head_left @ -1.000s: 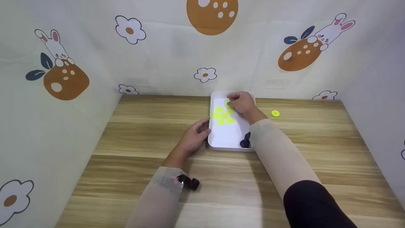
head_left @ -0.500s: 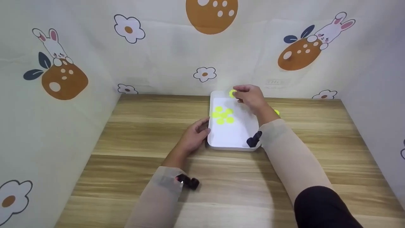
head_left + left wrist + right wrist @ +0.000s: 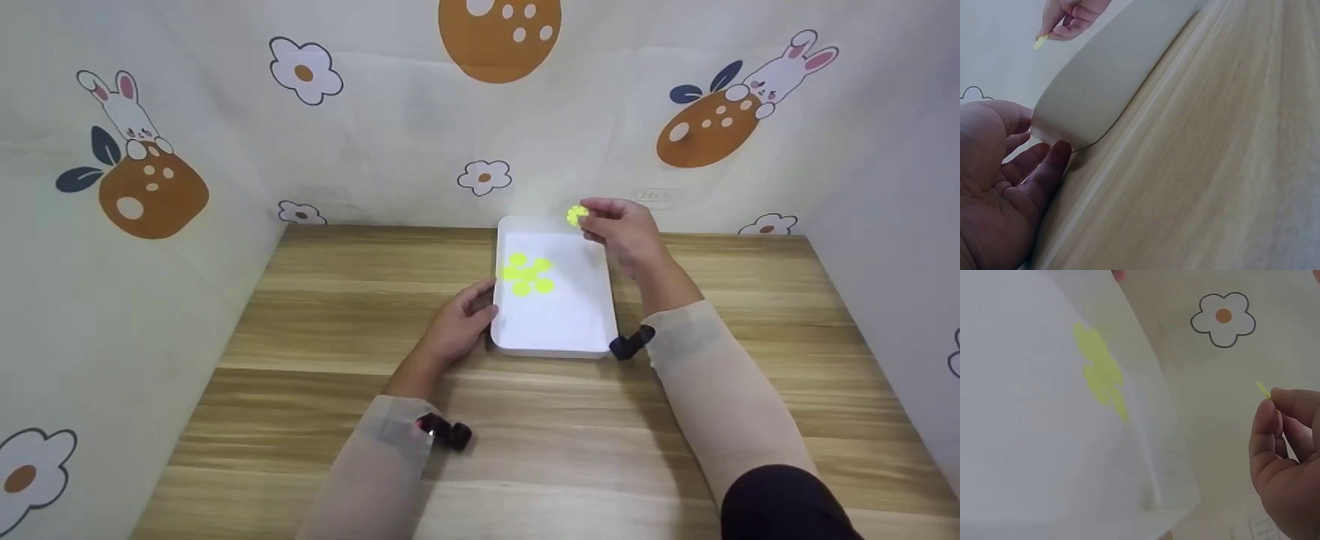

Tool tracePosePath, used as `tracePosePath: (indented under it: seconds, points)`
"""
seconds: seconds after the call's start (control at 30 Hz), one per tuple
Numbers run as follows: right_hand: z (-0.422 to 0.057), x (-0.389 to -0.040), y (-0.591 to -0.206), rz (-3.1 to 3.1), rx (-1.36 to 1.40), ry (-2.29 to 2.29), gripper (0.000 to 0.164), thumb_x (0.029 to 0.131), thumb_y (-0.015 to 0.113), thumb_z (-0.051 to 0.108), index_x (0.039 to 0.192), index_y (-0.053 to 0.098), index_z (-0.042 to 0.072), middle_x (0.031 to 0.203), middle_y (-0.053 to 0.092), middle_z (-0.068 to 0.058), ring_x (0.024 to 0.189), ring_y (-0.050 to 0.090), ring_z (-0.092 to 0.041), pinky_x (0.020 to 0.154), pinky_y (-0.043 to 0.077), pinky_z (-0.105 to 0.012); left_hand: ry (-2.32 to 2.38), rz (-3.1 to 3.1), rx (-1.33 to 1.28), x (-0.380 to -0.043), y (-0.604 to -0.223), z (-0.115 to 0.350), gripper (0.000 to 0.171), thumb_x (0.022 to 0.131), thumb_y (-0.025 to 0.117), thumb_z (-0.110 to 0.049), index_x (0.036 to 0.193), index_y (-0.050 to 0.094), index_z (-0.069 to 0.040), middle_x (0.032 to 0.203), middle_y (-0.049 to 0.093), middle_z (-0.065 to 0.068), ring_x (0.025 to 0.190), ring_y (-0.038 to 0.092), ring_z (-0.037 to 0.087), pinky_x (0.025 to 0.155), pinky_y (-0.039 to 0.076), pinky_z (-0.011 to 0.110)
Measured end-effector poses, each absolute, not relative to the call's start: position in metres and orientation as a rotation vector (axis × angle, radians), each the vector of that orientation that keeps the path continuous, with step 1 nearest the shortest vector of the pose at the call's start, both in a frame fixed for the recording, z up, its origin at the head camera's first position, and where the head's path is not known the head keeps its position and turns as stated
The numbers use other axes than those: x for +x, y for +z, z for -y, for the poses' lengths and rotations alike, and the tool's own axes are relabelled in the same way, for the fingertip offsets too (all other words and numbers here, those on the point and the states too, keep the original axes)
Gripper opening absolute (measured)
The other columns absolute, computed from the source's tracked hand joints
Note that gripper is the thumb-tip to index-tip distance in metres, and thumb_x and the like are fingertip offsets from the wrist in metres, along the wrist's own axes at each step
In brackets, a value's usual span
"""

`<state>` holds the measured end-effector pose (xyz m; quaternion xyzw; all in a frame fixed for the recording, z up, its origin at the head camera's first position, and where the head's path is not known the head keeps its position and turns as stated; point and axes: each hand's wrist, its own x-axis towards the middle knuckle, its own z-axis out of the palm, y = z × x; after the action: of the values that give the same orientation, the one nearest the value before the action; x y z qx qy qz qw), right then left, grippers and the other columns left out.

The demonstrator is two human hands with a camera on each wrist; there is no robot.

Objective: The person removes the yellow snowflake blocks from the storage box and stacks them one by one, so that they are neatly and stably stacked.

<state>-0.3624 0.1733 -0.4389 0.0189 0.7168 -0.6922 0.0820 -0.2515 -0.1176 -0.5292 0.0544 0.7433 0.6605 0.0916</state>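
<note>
My right hand (image 3: 626,229) pinches a thin yellow notched disc (image 3: 577,216) between thumb and fingertips. It holds the disc raised at the far right corner of the white tray (image 3: 559,322). In the right wrist view, the disc (image 3: 1262,390) appears edge-on above the fingertips. Several more yellow discs (image 3: 529,274) lie clustered in a flower-like shape in the left part of the tray. My left hand (image 3: 461,324) rests against the tray's left outer side. In the left wrist view, its fingertips touch the tray wall (image 3: 1095,79) without wrapping round it.
The tray stands on a wood-grain table (image 3: 337,300), close to the patterned cloth wall (image 3: 405,142) at the back. Cloth also rises at both sides. Small black cameras (image 3: 450,431) are strapped to both wrists.
My right hand has lifted its disc out of the tray and moved right, toward the far corner. The loose disc right of the tray is now hidden by the right arm. My left hand stays put.
</note>
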Motion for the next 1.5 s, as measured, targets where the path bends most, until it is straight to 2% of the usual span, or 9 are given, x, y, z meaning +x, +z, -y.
tracePosePath:
  seconds: [0.17, 0.27, 0.37, 0.5, 0.77, 1.07, 1.17, 1.33, 1.5]
  points:
    - [-0.193, -0.354, -0.439, -2.128, 0.047, -2.144, 0.039, 0.097, 0.08, 0.015, 0.134, 0.072, 0.005, 0.111, 0.065, -0.004, 0.102, 0.07, -0.017, 0.091, 0.064, -0.021, 1.987, -2.19, 0.178, -0.252, -0.529, 0.117, 0.057, 0.106, 0.061, -0.007, 0.161, 0.045, -0.002, 0.165, 0.049, 0.02, 0.155, 0.048, 0.034, 0.128, 0.043, 0.045]
    - [-0.204, -0.35, -0.44, -2.093, 0.071, -2.194, 0.039, 0.098, 0.079, 0.014, 0.135, 0.071, 0.005, 0.111, 0.067, -0.004, 0.104, 0.07, -0.019, 0.094, 0.064, -0.024, 1.996, -2.184, 0.183, -0.252, -0.528, 0.117, 0.057, 0.106, 0.06, -0.005, 0.16, 0.045, -0.001, 0.165, 0.049, 0.021, 0.154, 0.048, 0.034, 0.128, 0.043, 0.045]
    - [-0.215, -0.346, -0.443, -2.077, 0.117, -2.212, 0.04, 0.098, 0.079, 0.016, 0.136, 0.07, 0.006, 0.114, 0.067, -0.003, 0.108, 0.069, -0.02, 0.1, 0.063, -0.026, 1.987, -2.191, 0.174, -0.252, -0.528, 0.117, 0.056, 0.106, 0.061, -0.006, 0.16, 0.045, -0.001, 0.165, 0.049, 0.02, 0.154, 0.049, 0.034, 0.128, 0.043, 0.044]
    - [-0.229, -0.341, -0.449, -2.106, 0.164, -2.195, 0.042, 0.1, 0.077, 0.021, 0.139, 0.068, 0.009, 0.121, 0.066, -0.002, 0.112, 0.068, -0.02, 0.099, 0.063, -0.023, 1.986, -2.185, 0.166, -0.252, -0.528, 0.116, 0.057, 0.106, 0.061, -0.006, 0.161, 0.045, -0.002, 0.166, 0.048, 0.02, 0.155, 0.047, 0.034, 0.128, 0.042, 0.044]
    - [-0.245, -0.333, -0.459, -2.066, 0.231, -2.271, 0.04, 0.103, 0.073, 0.017, 0.141, 0.066, 0.006, 0.125, 0.068, -0.002, 0.101, 0.069, -0.014, 0.096, 0.063, -0.023, 1.945, -2.201, 0.124, -0.25, -0.527, 0.118, 0.056, 0.107, 0.062, -0.01, 0.161, 0.047, -0.008, 0.164, 0.052, 0.014, 0.151, 0.053, 0.03, 0.125, 0.047, 0.044]
    - [-0.266, -0.336, -0.468, -2.083, 0.349, -2.193, 0.04, 0.106, 0.067, 0.016, 0.145, 0.063, 0.006, 0.132, 0.063, -0.001, 0.109, 0.067, -0.015, 0.1, 0.061, -0.023, 1.952, -2.228, 0.118, -0.251, -0.528, 0.118, 0.055, 0.106, 0.063, -0.01, 0.16, 0.049, -0.007, 0.164, 0.052, 0.017, 0.152, 0.051, 0.032, 0.126, 0.045, 0.045]
    - [-0.272, -0.338, -0.474, -2.09, 0.382, -2.18, 0.038, 0.106, 0.066, 0.012, 0.143, 0.064, 0.004, 0.129, 0.063, -0.001, 0.111, 0.066, -0.016, 0.099, 0.061, -0.023, 1.963, -2.22, 0.123, -0.251, -0.529, 0.118, 0.055, 0.106, 0.063, -0.01, 0.16, 0.049, -0.006, 0.164, 0.052, 0.018, 0.153, 0.051, 0.033, 0.127, 0.045, 0.045]
    - [-0.28, -0.342, -0.487, -2.104, 0.388, -2.155, 0.041, 0.104, 0.064, 0.003, 0.144, 0.061, -0.004, 0.118, 0.066, 0.001, 0.099, 0.068, -0.013, 0.093, 0.063, -0.022, 1.938, -2.229, 0.095, -0.251, -0.527, 0.118, 0.055, 0.106, 0.064, -0.012, 0.16, 0.05, -0.009, 0.164, 0.052, 0.015, 0.153, 0.05, 0.031, 0.127, 0.044, 0.044]
    - [-0.288, -0.343, -0.497, -2.182, 0.396, -2.046, 0.045, 0.105, 0.062, 0.003, 0.149, 0.057, -0.006, 0.114, 0.067, 0.004, 0.095, 0.068, -0.009, 0.088, 0.063, -0.02, 1.929, -2.237, 0.09, -0.251, -0.526, 0.117, 0.054, 0.106, 0.064, -0.012, 0.159, 0.051, -0.009, 0.164, 0.053, 0.015, 0.153, 0.051, 0.031, 0.127, 0.045, 0.044]
